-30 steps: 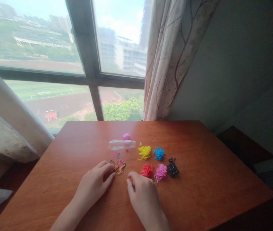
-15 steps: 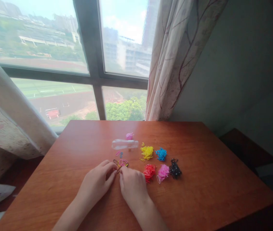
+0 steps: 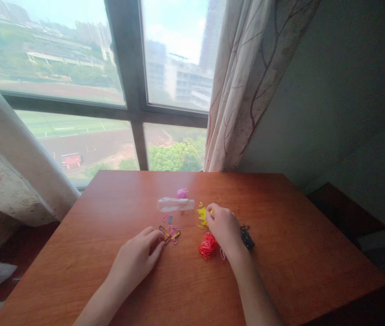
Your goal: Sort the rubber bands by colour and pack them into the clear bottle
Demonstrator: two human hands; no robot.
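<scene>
Small rubber bands lie in colour piles on a reddish wooden table (image 3: 281, 253). My right hand (image 3: 224, 228) reaches over the yellow pile (image 3: 201, 215), fingers curled and pinched at it; it covers the blue and pink piles. A red pile (image 3: 207, 246) sits just under its wrist and a black pile (image 3: 247, 237) shows to its right. My left hand (image 3: 137, 258) rests on the table, fingertips bent down at the edge of a few loose mixed bands (image 3: 171, 232). A clear plastic bottle (image 3: 175, 204) lies on its side behind them, with a pink cap (image 3: 181, 193) beyond.
A large window (image 3: 127, 81) and a patterned curtain (image 3: 243, 81) stand behind the table's far edge. A dark low piece of furniture (image 3: 345, 213) is at the right. Pale fabric (image 3: 5, 181) hangs at the left.
My right hand has moved from the loose mixed bands near my left hand, forward and right to the yellow pile. My left hand has stayed in place.
</scene>
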